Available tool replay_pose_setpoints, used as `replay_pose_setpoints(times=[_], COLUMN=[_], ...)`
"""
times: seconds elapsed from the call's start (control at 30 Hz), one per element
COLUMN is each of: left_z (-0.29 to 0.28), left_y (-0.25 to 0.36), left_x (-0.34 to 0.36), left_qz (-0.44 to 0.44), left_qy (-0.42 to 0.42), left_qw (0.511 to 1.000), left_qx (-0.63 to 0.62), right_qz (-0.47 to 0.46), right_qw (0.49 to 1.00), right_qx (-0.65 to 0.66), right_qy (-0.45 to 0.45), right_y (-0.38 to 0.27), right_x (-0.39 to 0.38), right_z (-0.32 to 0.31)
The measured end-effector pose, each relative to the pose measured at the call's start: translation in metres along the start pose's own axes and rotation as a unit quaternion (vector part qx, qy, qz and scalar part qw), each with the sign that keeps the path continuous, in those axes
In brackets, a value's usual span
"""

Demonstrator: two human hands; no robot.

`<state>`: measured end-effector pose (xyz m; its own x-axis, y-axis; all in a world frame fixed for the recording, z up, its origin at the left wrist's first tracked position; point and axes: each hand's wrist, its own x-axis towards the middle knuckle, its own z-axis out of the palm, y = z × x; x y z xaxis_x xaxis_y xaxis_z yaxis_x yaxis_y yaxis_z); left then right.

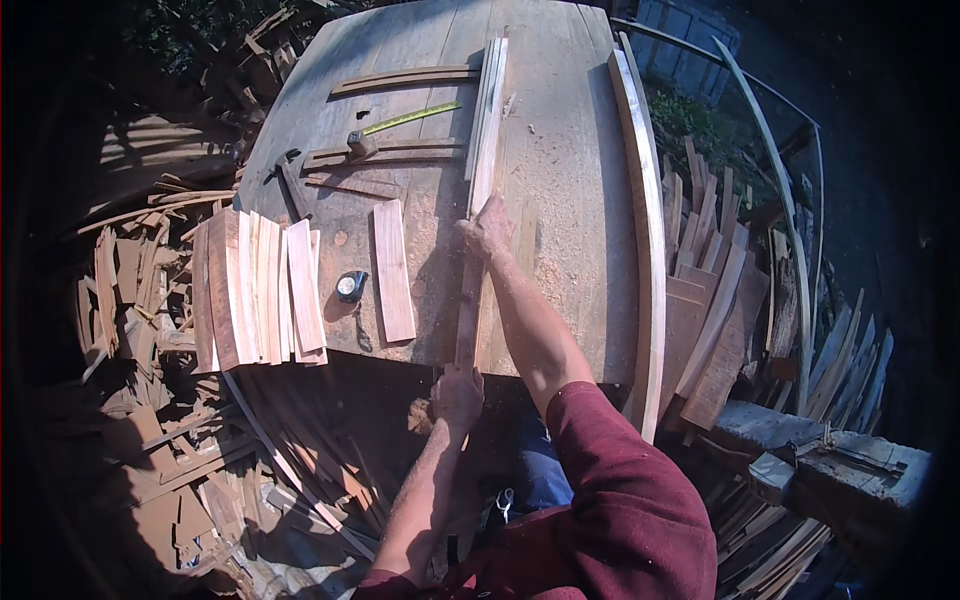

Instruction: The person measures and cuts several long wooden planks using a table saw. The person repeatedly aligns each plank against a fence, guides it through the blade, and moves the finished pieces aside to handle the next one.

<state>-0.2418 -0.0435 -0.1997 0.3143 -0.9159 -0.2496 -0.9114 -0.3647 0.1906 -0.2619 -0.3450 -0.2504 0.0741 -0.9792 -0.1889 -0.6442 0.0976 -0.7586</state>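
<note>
Clasping a wooden strip: right grip mid-length, left grip (at its near end).

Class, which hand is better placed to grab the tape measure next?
Probably the right hand: it is farther up the long wooden strip, nearer the tape measure, than the left hand.

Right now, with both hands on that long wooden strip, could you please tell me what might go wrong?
Splinters seem possible: the left hand and right hand hold the long wooden strip with a bare grip. Swinging it leftward might knock the tape measure, which lies on the table with its blade out. The row of short boards by the table's near left corner could also slide if bumped.
</note>
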Motion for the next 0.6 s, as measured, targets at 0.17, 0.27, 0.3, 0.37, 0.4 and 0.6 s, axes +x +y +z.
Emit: replay_pose_setpoints(times=[0.17, 0.27, 0.3, 0.37, 0.4, 0.6], left_z=[-0.005, -0.001, 0.005, 0.016, 0.023, 0.035], left_y=[-0.012, -0.010, -0.012, -0.014, -0.017, -0.015], left_x=[0.014, 0.026, 0.031, 0.040, 0.043, 0.058], left_qz=[-0.047, -0.006, -0.010, -0.026, -0.023, 0.000], left_qy=[-0.056, -0.035, -0.040, -0.021, -0.023, -0.018], left_qw=[0.996, 0.999, 0.999, 0.999, 0.999, 1.000], left_qx=[-0.055, -0.041, -0.024, -0.003, -0.005, 0.009], right_qz=[-0.026, -0.004, 0.003, -0.011, -0.025, -0.016], right_qw=[0.998, 0.998, 0.997, 0.998, 0.998, 0.998], right_qx=[0.052, -0.021, -0.006, -0.018, -0.031, -0.053], right_qy=[-0.031, -0.056, -0.078, -0.058, -0.038, -0.032], right_y=[0.005, 0.007, 0.005, 0.001, 0.001, 0.008], right_x=[-0.092, -0.137, -0.135, -0.125, -0.123, -0.109], right_z=[0.011, 0.006, 0.003, 0.001, 0.001, 0.003])
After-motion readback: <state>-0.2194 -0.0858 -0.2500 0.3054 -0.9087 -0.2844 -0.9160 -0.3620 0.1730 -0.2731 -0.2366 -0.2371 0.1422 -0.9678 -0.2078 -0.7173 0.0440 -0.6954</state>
